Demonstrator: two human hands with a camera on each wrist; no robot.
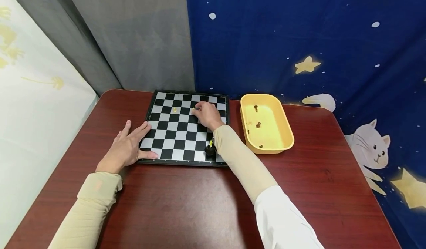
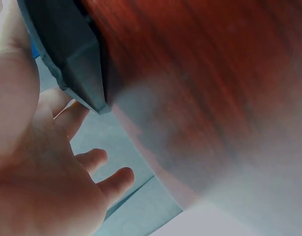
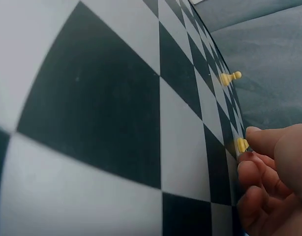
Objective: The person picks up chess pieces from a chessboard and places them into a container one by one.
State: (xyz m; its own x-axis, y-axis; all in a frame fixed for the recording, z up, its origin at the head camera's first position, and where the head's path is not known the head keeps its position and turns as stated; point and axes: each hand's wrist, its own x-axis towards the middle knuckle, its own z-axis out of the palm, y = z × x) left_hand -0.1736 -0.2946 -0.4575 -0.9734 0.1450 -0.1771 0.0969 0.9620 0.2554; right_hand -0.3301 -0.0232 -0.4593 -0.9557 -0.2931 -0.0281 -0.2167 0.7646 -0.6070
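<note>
A black-and-white chessboard [image 1: 178,134] lies on the table. My right hand [image 1: 208,115] is over its far right part, thumb and fingertips pinching a small yellow chess piece [image 3: 242,145] close to the board surface; the fingers partly hide it. A yellow pawn [image 1: 174,109] stands on the board to the left of that hand, also seen as a pawn [image 3: 229,78] in the right wrist view. Below my right wrist, a larger black chess piece [image 1: 210,150] with a yellow patch sits on the near right squares. My left hand [image 1: 128,145] rests spread at the board's near left edge, thumb over its corner.
A yellow plastic basin [image 1: 288,140] stands right of the board, with several small dark pieces and a pale one inside. The reddish-brown table [image 1: 186,201] ends at a grey curtain [image 1: 133,38] and a blue starry curtain [image 1: 259,38] behind.
</note>
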